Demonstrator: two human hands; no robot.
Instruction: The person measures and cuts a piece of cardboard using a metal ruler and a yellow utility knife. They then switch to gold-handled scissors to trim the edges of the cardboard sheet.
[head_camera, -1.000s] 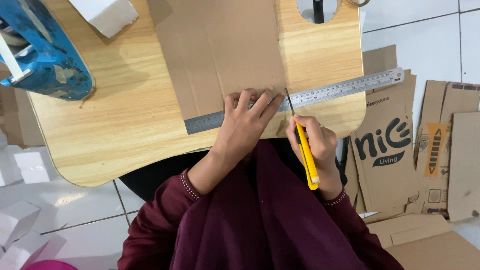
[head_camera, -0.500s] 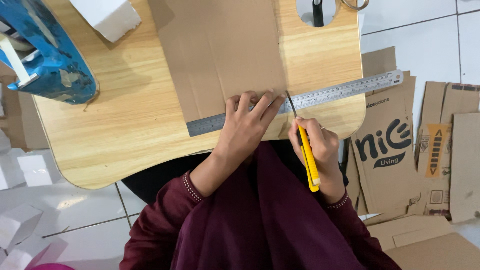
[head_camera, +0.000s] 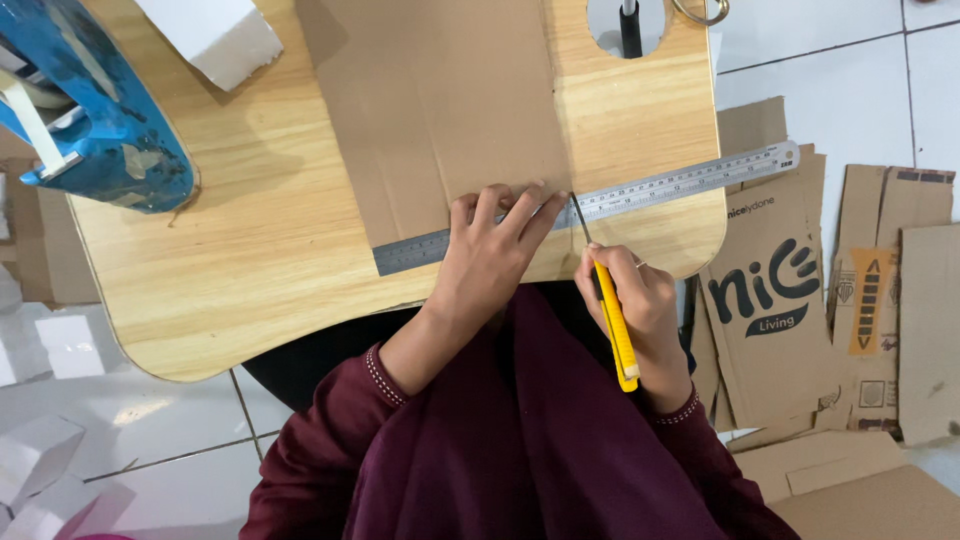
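Two hands work at the near edge of a small wooden table (head_camera: 200, 270). A cardboard sheet (head_camera: 450, 110) lies flat on the table, running from the far edge to the near edge. A steel ruler (head_camera: 690, 180) lies across the near end of the sheet; its right end overhangs the table's right edge.

Left hand (head_camera: 490, 250): palm down, fingers spread and flat on the ruler and the cardboard. It presses; it does not grasp. The fingertips (head_camera: 545, 205) lie on the ruler, just left of the blade.

Right hand (head_camera: 640, 310): fingers closed around a yellow knife (head_camera: 615, 325). The handle runs near-to-far through the fist, and its butt protrudes at the near side of the hand. The dark blade extends from the far side of the hand, tilted slightly left. The blade tip meets the ruler at the right edge of the cardboard, between the two hands. Whether the tip touches the sheet or the table cannot be determined.

Other items:
- Blue tape dispenser (head_camera: 100, 110), far left corner of the table.
- White block (head_camera: 215, 35), far edge, left of the sheet.
- Flattened printed cartons (head_camera: 790, 300), on the tiled floor to the right.
- White boxes (head_camera: 40, 470), on the floor at near left.
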